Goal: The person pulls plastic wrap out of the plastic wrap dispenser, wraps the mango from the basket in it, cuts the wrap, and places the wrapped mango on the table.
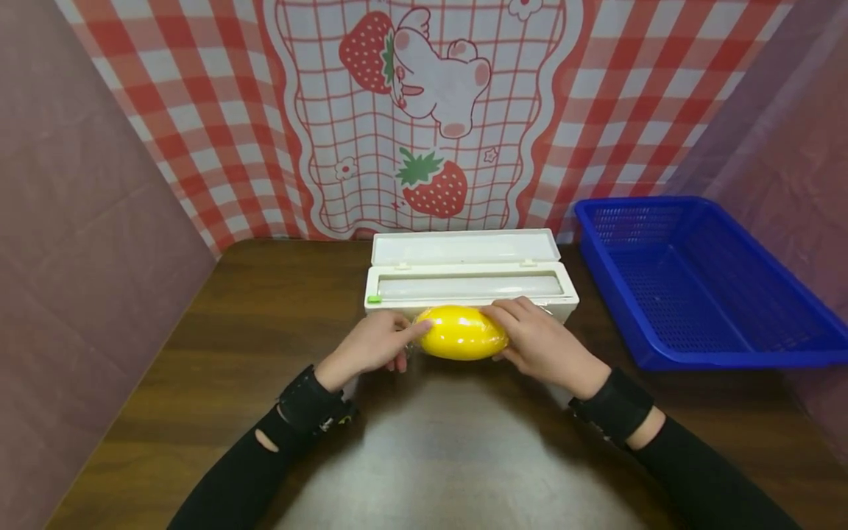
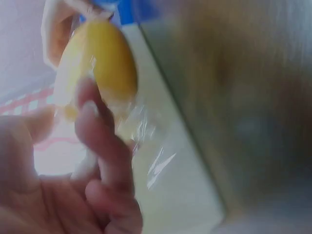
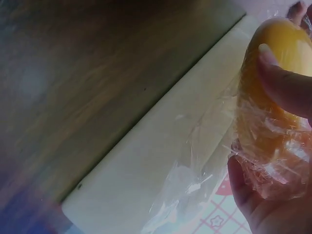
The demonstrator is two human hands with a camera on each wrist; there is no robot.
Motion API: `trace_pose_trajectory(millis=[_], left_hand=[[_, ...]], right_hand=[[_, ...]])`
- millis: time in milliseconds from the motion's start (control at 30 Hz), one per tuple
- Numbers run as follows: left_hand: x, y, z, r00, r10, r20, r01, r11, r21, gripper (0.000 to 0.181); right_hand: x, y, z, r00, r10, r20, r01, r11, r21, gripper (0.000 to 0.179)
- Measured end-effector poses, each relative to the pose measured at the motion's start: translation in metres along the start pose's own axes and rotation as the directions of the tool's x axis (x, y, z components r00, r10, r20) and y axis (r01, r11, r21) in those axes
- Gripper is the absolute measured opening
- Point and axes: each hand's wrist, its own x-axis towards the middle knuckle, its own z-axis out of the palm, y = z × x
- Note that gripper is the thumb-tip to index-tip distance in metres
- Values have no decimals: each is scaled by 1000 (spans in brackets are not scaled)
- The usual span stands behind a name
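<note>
A smooth yellow oval fruit [image 1: 461,333], perhaps a lemon or mango, is held level above the table in front of an open white cling film dispenser [image 1: 472,288]. Clear cling film [image 3: 278,141] covers it, crinkled at the end nearest my right palm. My right hand [image 1: 539,341] grips the right end, with the thumb [image 3: 287,90] pressed along its side. At the other end, my left hand [image 1: 377,342] has its fingers curled at the loose cling film [image 2: 141,129], its thumb reaching to the fruit. Some fingertips are hidden or blurred.
The dispenser's lid [image 1: 464,248] is raised toward the checkered curtain [image 1: 218,110], and a green slider [image 1: 374,299] sits at its left end. A blue plastic basket [image 1: 652,350] stands on the right. Brown wooden table [image 1: 265,316] surrounds the dispenser.
</note>
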Motion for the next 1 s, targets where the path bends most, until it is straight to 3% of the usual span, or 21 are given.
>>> trace_pose_trajectory(millis=[67, 100, 167, 233, 300, 333, 367, 433, 567, 700, 800, 900, 1000], left_hand=[[-1, 3, -4, 993, 48, -104, -44, 998, 41, 60], [-1, 4, -5, 982, 92, -162, -80, 993, 81, 57], [-1, 6, -5, 944, 231, -237, -182, 961, 210, 56], [0, 8, -1, 890, 388, -238, -293, 889, 353, 62], [0, 9, 4, 841, 506, -189, -373, 797, 475, 74], [1, 9, 6, 823, 545, -160, -401, 757, 517, 79], [2, 9, 9, 815, 563, -138, -416, 734, 538, 83], [4, 9, 13, 809, 575, -120, -420, 709, 566, 87], [8, 9, 18, 812, 566, -142, -389, 706, 592, 83], [11, 9, 22, 812, 570, -128, -376, 678, 632, 82], [10, 9, 22, 797, 590, -128, -382, 657, 650, 80], [7, 9, 21, 779, 612, -137, -398, 651, 647, 79], [3, 10, 20, 769, 626, -128, -420, 646, 637, 78]], right_hand=[[0, 1, 0, 1000, 6, -2, -6, 1000, 13, 76], [-1, 2, 0, 1000, 8, -3, -8, 1000, 19, 76], [-2, 2, -1, 1000, 11, -1, -11, 999, 33, 75], [-3, 3, -1, 1000, 12, 5, -12, 999, 53, 74], [-4, 4, -2, 1000, 13, 12, -14, 997, 70, 73], [-4, 4, -2, 1000, 14, 18, -16, 997, 78, 73], [-4, 4, -2, 1000, 15, 23, -17, 996, 84, 73], [-5, 4, -1, 999, 14, 30, -17, 996, 91, 72], [-5, 1, 3, 999, 33, 24, -35, 996, 88, 70], [-5, -3, 6, 999, 52, -10, -51, 996, 74, 69], [-3, -4, 6, 998, 52, -27, -50, 997, 67, 70], [-2, -3, 6, 998, 57, -28, -55, 997, 58, 74], [-1, -3, 7, 997, 65, -42, -64, 997, 40, 78]])
